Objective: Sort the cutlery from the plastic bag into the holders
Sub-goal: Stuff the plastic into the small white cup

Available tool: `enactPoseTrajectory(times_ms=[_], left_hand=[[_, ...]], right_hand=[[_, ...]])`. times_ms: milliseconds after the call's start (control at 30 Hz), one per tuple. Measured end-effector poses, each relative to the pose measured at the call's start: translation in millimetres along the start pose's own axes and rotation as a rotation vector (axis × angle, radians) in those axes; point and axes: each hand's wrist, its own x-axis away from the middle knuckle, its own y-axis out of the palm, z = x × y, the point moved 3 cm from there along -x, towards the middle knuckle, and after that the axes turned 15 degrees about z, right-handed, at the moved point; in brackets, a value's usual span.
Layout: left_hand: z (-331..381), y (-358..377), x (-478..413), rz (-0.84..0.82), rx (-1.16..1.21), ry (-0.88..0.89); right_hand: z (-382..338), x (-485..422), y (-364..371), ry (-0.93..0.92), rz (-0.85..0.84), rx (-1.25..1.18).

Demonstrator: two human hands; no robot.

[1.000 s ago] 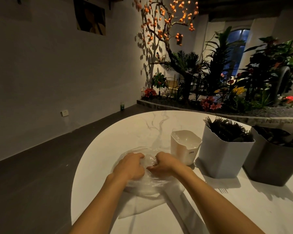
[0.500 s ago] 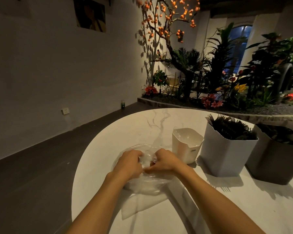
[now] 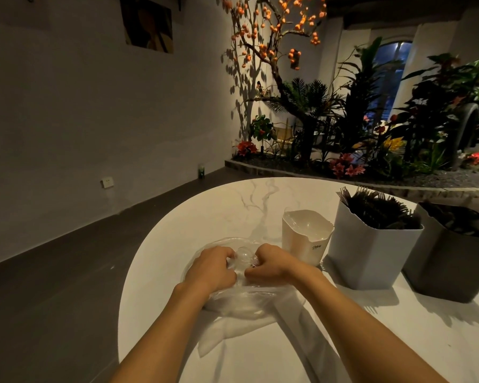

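A clear plastic bag (image 3: 241, 302) lies on the white marble table (image 3: 233, 205) near its left edge. My left hand (image 3: 212, 269) and my right hand (image 3: 268, 265) both grip the bunched top of the bag, knuckles close together. The bag's contents are hard to make out. To the right stand three holders: a small white one (image 3: 306, 239) with clear pieces inside, a light grey one (image 3: 371, 255) full of black forks, and a dark grey one (image 3: 451, 264) with dark cutlery.
The table's curved edge runs close to the left of the bag, with dark floor beyond. A planter bed with a tree and flowers (image 3: 343, 150) lies behind the table. White cloth or paper (image 3: 233, 333) lies under the bag.
The hands have stayed on the bag's top, drawing slightly closer and working the plastic. The camera has tilted a little.
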Motion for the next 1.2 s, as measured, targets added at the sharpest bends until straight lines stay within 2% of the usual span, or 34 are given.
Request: enactPoseTrajectory(times_ms=[367,633,833,1200], left_hand=[[9,-1,0,0.034,-0.041,-0.022],[6,-5,-3,0.040,-0.064,-0.064],[3,-8,-5,0.081,-0.074,-0.098],[18,-12,13,0.071,-0.230,-0.053]], right_hand=[[2,5,-11,-0.057,-0.008,0.015],[7,9,-18,-0.107,0.013,-0.092],[10,13,-24,-0.137,-0.007,-0.338],[19,18,-30,0.002,0.081,-0.908]])
